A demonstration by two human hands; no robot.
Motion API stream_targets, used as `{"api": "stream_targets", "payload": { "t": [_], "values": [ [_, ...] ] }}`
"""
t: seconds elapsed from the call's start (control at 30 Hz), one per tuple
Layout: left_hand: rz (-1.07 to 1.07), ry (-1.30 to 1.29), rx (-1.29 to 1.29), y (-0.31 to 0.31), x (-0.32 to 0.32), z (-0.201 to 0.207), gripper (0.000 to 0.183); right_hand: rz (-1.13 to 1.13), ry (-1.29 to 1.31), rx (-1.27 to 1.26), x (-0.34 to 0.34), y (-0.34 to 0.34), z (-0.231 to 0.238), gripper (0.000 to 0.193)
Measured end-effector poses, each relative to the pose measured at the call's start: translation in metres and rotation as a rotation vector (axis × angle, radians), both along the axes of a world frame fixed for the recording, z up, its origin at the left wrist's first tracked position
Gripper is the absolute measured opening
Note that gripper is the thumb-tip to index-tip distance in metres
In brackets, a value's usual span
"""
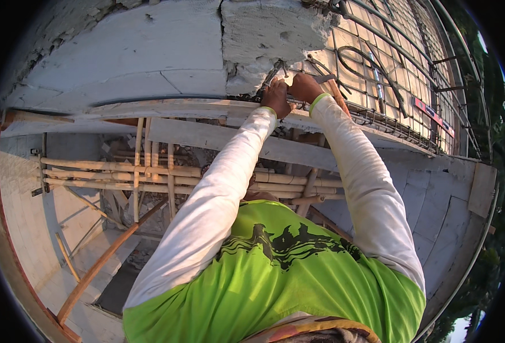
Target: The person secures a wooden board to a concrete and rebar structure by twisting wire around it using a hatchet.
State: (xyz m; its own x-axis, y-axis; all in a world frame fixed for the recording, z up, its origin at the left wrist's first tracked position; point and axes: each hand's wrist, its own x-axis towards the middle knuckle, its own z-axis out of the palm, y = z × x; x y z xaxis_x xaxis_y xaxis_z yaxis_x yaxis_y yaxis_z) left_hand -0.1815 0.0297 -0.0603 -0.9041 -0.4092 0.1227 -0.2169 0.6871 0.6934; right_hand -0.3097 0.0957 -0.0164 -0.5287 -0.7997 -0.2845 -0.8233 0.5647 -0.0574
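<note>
Both hands work close together at the broken lower corner of a concrete block (275, 34), where steel bars stick out. My left hand (277, 98) is closed against the bars (273, 72) at this corner; whatever its fingers grip is hidden. Just to its right, my right hand (306, 88) is closed too, knuckles up, and what it pinches does not show. Beside the right wrist lies a hammer with a wooden handle (339, 98), its head close to the knuckles. A mesh of steel rebar (401, 54) spreads out to the right of the hands.
On the mesh rest a looped black cable (344, 57), a blue slim tool (376, 74) and a red spirit level (433, 116). A wooden board edge (178, 107) runs below the hands. Beneath it, bamboo poles (109, 166) cross an opening with rubble lower down.
</note>
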Motion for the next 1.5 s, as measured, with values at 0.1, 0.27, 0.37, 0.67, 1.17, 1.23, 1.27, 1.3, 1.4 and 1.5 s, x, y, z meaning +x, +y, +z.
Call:
{"api": "stream_targets", "payload": {
  "t": [0.1, 0.27, 0.37, 0.67, 1.17, 1.23, 1.27, 1.3, 1.4, 1.5],
  "values": [
    [-0.033, 0.098, 0.057, -0.009, 0.005, 0.005, 0.035, 0.007, -0.371, -0.013, 0.011, 0.016, 0.042, 0.027],
    [-0.019, 0.343, 0.051, -0.007, 0.011, 0.007, 0.031, -0.695, -0.820, -0.349, 0.014, 0.068, 0.067, 0.029],
    [-0.101, 0.370, -0.015, 0.000, 0.016, 0.020, 0.051, -0.648, -0.749, -0.358, 0.020, 0.076, 0.028, 0.026],
    [-0.186, 0.292, -0.107, -0.009, 0.009, 0.026, 0.035, -0.728, -0.984, -0.358, 0.039, 0.056, 0.033, 0.019],
    [-0.270, 0.207, -0.281, -0.012, 0.016, 0.033, 0.020, -0.999, -1.166, -0.526, 0.027, 0.055, 0.002, 0.018],
    [-0.277, 0.179, -0.310, -0.010, 0.014, 0.035, 0.024, -0.949, -1.152, -0.491, 0.024, 0.059, 0.005, 0.019],
    [-0.296, 0.135, -0.348, -0.004, 0.011, 0.045, 0.024, -0.920, -1.129, -0.469, 0.023, 0.065, 0.007, 0.019],
    [-0.308, 0.088, -0.391, -0.003, 0.012, 0.051, 0.023, -0.882, -1.110, -0.447, 0.026, 0.065, 0.012, 0.019],
    [-0.364, -0.006, -0.416, -0.003, 0.008, 0.048, 0.024, -0.762, -0.985, -0.289, 0.023, 0.067, 0.022, 0.021],
    [-0.337, -0.199, -0.295, -0.007, 0.000, 0.037, 0.030, -0.778, -0.993, -0.138, 0.023, 0.066, 0.029, 0.019]
  ]
}}
